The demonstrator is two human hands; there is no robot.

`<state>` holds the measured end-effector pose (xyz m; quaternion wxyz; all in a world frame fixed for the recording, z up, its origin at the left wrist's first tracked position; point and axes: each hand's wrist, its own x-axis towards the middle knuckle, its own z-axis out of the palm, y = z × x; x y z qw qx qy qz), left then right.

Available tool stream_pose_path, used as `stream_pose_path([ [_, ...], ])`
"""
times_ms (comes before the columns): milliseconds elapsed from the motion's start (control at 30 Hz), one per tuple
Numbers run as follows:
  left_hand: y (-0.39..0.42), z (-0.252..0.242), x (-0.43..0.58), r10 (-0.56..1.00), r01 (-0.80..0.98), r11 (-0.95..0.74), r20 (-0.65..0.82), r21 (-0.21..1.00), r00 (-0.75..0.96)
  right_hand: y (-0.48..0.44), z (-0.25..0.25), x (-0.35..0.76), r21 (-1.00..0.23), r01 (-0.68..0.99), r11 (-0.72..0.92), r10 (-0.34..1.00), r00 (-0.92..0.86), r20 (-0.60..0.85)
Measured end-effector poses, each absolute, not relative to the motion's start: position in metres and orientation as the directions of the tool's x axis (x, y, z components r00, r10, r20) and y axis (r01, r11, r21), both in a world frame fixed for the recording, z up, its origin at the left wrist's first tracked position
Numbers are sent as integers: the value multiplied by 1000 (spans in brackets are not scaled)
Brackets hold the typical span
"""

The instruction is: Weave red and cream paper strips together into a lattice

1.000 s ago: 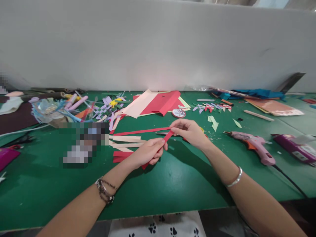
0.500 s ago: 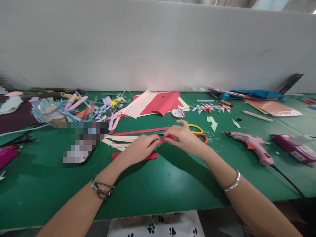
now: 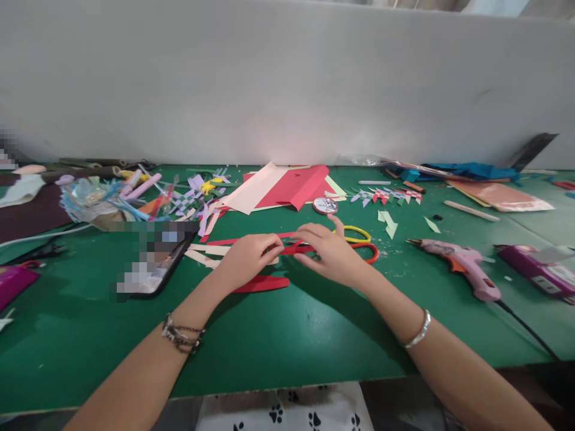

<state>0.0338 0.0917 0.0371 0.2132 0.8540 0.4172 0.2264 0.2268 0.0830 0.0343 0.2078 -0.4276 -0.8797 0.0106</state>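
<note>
Above smooth green tabletop (image 3: 296, 347), pinched left fingers (image 3: 268, 240) and loosely curled right fingers (image 3: 311, 232) hold a red paper strip (image 3: 290, 250).

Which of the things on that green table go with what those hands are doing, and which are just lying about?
Seems part of the job:
red paper strip at the fingertips of the left hand and right hand
loose red paper by the left hand
cream paper strips
possibly the scissors

Seems just lying about:
pink glue gun
pale stick
smartphone
</note>
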Motion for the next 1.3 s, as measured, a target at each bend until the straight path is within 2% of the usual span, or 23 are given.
stream_pose_path([
  [133, 90, 34, 37, 788, 580, -588, 238, 564, 567, 79, 35, 219, -297, 727, 619, 784, -545, 297],
  [333, 92, 34, 37, 847, 506, -499, 273, 704, 456, 81, 39, 223, -472, 685, 554, 831, -491, 262],
  [467, 92, 33, 38, 921, 421, -325, 182, 847, 345, 82, 40, 223, -535, 656, 533, 843, -463, 273],
  [633, 91, 29, 39, 927, 295, -215, 100, 931, 361, 83, 40, 222, -553, 651, 520, 853, -434, 290],
  [800, 91, 30, 39, 923, 262, -218, 111, 940, 368, 82, 41, 221, -557, 652, 515, 856, -423, 296],
  [1000, 90, 33, 39, 921, 336, -262, 130, 905, 367, 83, 41, 221, -556, 646, 523, 852, -418, 316],
  [1300, 89, 32, 37, 898, 401, -358, 194, 843, 394, 84, 39, 221, -625, 585, 518, 854, -402, 331],
])
